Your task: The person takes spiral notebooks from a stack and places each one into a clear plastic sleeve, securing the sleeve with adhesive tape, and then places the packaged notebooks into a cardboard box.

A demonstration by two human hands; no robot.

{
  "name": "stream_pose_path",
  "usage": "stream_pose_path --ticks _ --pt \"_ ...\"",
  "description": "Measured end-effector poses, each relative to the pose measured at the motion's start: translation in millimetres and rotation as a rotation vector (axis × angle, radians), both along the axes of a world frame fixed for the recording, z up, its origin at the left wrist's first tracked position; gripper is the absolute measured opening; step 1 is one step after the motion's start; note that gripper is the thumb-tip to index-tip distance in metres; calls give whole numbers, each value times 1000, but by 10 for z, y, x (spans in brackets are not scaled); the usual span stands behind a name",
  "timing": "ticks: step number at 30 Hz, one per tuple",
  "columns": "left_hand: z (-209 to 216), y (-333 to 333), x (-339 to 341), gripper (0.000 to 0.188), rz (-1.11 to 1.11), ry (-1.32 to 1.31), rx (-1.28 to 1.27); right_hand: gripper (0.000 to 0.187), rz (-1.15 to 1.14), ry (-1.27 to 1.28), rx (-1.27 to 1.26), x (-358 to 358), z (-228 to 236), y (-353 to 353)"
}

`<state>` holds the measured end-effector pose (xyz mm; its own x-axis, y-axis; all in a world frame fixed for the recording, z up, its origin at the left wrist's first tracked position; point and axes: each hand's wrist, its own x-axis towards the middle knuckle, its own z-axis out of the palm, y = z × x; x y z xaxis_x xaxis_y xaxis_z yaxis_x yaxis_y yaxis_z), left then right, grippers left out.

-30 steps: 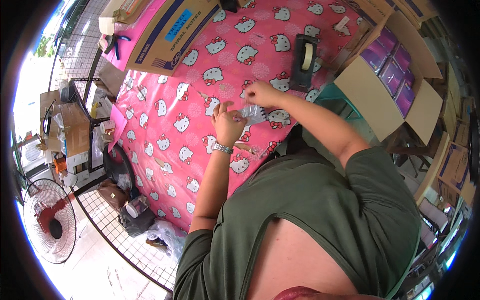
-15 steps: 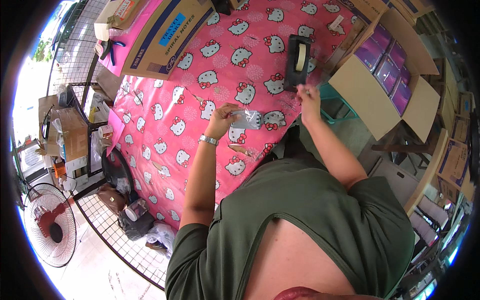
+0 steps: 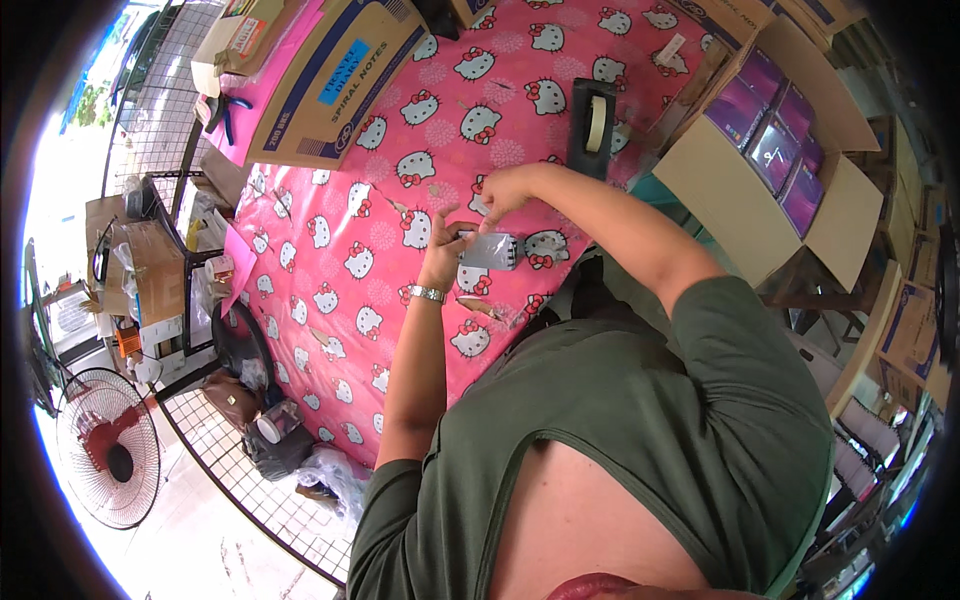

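A small spiral notepad [image 3: 490, 252] with a pale cover and dark coils along its right end lies in what looks like clear plastic. My left hand [image 3: 443, 255] grips it by the left end, some fingers lifted. Reaching across from the right, my right hand [image 3: 510, 192] is at the notepad's upper left edge, fingers bent down close to the left fingertips. Something small and pale shows by the right fingers, too little to make out. Beyond that hand stands a black tape dispenser [image 3: 590, 130] with a roll of tape.
A pink patterned cloth [image 3: 385, 235] covers the table. A large carton [image 3: 335, 85] stands at the far left, beside blue-handled pliers [image 3: 229, 118]. To the right, an open carton [image 3: 730, 185] holds purple packs [image 3: 770, 150]. Bags and a fan [image 3: 108, 448] are beyond the left edge.
My right hand has come from beside the tape dispenser leftward to the notepad. My left hand still holds the notepad in nearly the same place.
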<state>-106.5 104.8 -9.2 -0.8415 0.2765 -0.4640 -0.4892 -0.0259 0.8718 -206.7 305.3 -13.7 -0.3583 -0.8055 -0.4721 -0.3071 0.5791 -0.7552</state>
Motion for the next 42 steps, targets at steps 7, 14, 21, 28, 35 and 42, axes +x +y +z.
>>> stream_pose_path --ticks 7,14,21,28,35,42 --pt "-198 -34 20 26 -133 289 -185 34 -441 -42 -106 607 -879 295" --pt "-75 341 -69 26 134 -43 -34 81 -827 170 -413 1446 -341 497" --pt "47 1487 -430 49 -126 51 -212 69 -983 454 -394 1691 406 1549" --pt "-699 2371 12 108 52 601 -591 62 -1786 396 -440 3081 704 1902" --pt "-80 2221 -590 67 242 424 -668 55 -2108 331 -653 3662 823 2164" --pt "1076 1762 -1244 22 167 204 -26 56 -2110 505 -657 3609 1053 2931"
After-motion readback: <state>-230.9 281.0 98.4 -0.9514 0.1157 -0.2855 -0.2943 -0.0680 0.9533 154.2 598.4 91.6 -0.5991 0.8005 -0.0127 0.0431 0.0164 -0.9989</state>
